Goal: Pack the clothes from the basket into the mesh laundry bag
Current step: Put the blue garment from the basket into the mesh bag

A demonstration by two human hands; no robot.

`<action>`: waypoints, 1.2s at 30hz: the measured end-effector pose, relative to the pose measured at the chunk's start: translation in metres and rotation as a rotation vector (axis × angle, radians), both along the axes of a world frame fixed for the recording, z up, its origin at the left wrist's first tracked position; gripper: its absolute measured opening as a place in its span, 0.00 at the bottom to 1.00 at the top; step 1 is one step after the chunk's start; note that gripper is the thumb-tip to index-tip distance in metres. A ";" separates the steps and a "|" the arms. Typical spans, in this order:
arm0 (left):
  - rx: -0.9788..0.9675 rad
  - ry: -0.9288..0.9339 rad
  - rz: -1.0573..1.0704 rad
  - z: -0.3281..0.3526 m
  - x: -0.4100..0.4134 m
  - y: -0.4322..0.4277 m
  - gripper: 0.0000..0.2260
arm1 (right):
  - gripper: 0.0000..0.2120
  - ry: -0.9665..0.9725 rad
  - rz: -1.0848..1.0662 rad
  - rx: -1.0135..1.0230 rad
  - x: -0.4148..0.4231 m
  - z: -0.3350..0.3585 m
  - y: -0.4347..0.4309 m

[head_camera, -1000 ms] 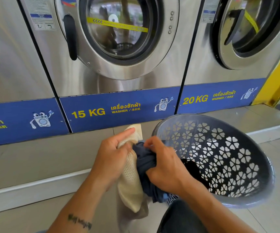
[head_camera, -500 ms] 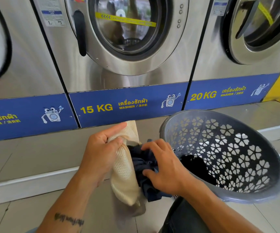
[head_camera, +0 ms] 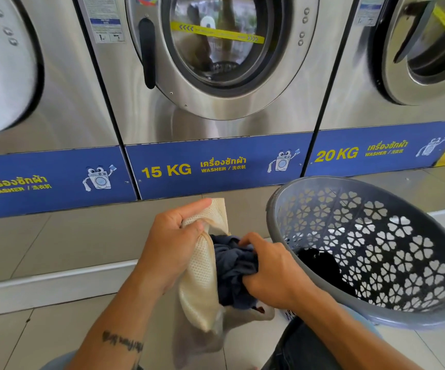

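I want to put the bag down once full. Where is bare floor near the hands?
Bare: the tiled step left of the left hand, below the blue panels; the floor tiles lower left. Crowded: the basket fills the right; the right hand grips the navy garment at the mesh bag.

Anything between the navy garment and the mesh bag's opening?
Nothing visible. The left hand grips the mesh bag at its rim, holding the mouth open; the right hand grips the navy garment, already bunched at that opening.

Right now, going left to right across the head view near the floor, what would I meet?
First the left hand → mesh laundry bag → dark blue garment → right hand → grey basket.
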State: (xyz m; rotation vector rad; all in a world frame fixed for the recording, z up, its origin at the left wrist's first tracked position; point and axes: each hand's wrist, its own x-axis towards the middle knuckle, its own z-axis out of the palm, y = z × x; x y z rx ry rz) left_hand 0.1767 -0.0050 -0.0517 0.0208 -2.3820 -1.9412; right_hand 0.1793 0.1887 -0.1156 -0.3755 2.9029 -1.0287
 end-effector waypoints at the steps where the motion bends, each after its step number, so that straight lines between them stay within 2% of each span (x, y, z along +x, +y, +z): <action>1: -0.022 -0.005 -0.002 -0.002 0.001 0.002 0.19 | 0.19 -0.013 -0.027 -0.110 0.001 0.001 -0.003; 3: -0.044 -0.013 -0.019 -0.005 0.004 0.007 0.19 | 0.21 -0.060 -0.028 -0.267 0.003 0.001 -0.010; 5: -0.008 -0.017 -0.027 -0.008 0.007 0.010 0.19 | 0.25 -0.114 0.075 -0.273 0.006 -0.001 -0.017; 9: 0.158 -0.058 0.007 -0.010 0.003 0.004 0.20 | 0.16 -0.350 0.268 0.002 -0.001 -0.013 -0.024; 10: 0.202 -0.066 0.015 -0.009 0.003 0.003 0.20 | 0.14 -0.366 0.271 0.096 -0.005 -0.015 -0.024; 15: 0.340 -0.083 0.076 -0.004 0.002 0.001 0.19 | 0.17 -0.329 0.184 0.383 -0.015 -0.026 -0.019; 21: 0.184 -0.029 0.142 -0.006 -0.002 0.007 0.20 | 0.22 -0.199 -0.015 0.439 -0.024 -0.021 -0.006; 24: 0.067 0.002 0.140 -0.009 -0.003 0.009 0.20 | 0.26 -0.300 -0.026 0.228 -0.030 -0.015 0.006; 27: 0.000 -0.009 0.119 -0.014 -0.005 0.011 0.20 | 0.19 -0.345 -0.068 0.051 -0.028 -0.011 0.013; 31: -0.071 -0.077 0.080 -0.040 -0.009 0.024 0.21 | 0.13 -0.302 -0.092 0.183 -0.020 -0.016 0.013; 36: -0.128 -0.192 0.083 -0.066 -0.008 0.032 0.22 | 0.24 -0.551 0.059 0.295 -0.019 -0.025 0.016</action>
